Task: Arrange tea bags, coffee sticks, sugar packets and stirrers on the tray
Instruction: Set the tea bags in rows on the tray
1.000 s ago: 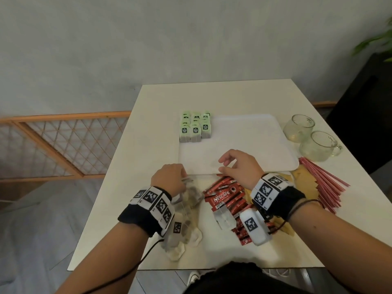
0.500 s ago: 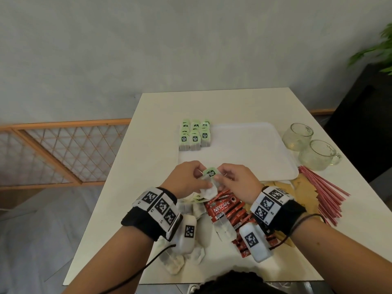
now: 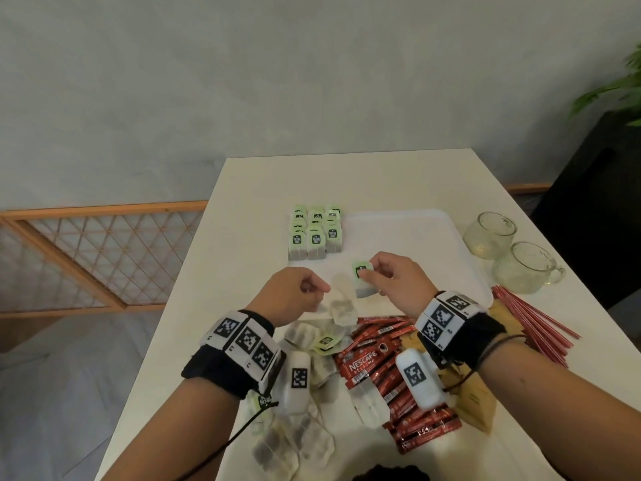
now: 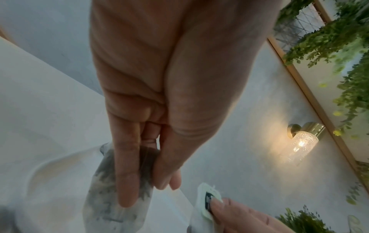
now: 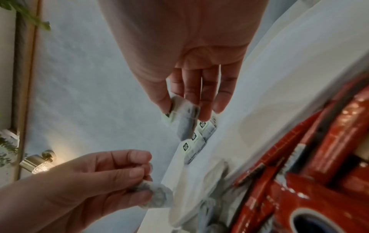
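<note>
Early stage: only tea bag rows [image 3: 315, 233] sit at tray's [image 3: 416, 244] far left. Right hand [image 3: 392, 282] pinches a tagged tea bag [image 3: 362, 279] above the tray, left hand [image 3: 295, 296] pinches another bag [image 3: 341, 302]. Coffee sticks [image 3: 381, 362], sugar packets [image 3: 475, 400], stirrers [image 3: 530, 317] wait on the table, near side.

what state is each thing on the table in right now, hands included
left hand: pinches a tea bag above the tray's near edge
right hand: pinches a green-tagged tea bag over the tray
tray: bare but for tea bag rows at its far left corner
loose tea bags: heaped off the tray
coffee sticks: piled off the tray
stirrers: bundled off the tray
glass mugs: upright, seemingly empty
</note>
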A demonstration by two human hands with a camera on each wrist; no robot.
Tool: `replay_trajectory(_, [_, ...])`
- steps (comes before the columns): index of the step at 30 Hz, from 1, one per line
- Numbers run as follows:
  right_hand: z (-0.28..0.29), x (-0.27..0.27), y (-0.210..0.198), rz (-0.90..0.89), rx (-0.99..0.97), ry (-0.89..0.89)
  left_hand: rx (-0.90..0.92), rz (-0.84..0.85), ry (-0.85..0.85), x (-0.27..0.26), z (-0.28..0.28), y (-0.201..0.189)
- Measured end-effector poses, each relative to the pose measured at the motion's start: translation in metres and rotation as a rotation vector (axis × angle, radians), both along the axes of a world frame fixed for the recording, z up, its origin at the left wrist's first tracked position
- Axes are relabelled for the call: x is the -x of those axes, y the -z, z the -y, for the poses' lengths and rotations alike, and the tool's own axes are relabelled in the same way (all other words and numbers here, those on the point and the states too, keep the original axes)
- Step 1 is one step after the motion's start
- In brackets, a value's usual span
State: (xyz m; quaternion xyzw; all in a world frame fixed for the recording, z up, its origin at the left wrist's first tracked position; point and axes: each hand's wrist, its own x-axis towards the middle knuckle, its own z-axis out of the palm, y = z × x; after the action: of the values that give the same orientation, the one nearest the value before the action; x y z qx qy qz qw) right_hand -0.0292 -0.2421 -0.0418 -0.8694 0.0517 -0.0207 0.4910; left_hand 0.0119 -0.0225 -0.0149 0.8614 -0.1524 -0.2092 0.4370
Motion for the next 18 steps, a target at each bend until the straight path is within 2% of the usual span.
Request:
replay_trajectory(5, [0.0,-0.035,0.002,-0.043,0.117,-0.022,0.228,-0.05,-0.163,-0.017,-0.005,-0.002])
replay_trajectory(9, [-0.004,-0.067,0.009,-0.123,0.163,-0.022,0.343,-0.008,-0.345,-0.035,-0.005,-0.001])
replay_trajectory(13, [-0.008,-0.093,0.023,-0.179,0.172,0.019,0.429,-0.014,-0.399,-0.048,-0.001,0.003])
replay_trajectory(18, [-0.008,-0.121,0.031,-0.143,0.22,0.085,0.457,-0.061,-0.439,-0.064,0.002,0.01])
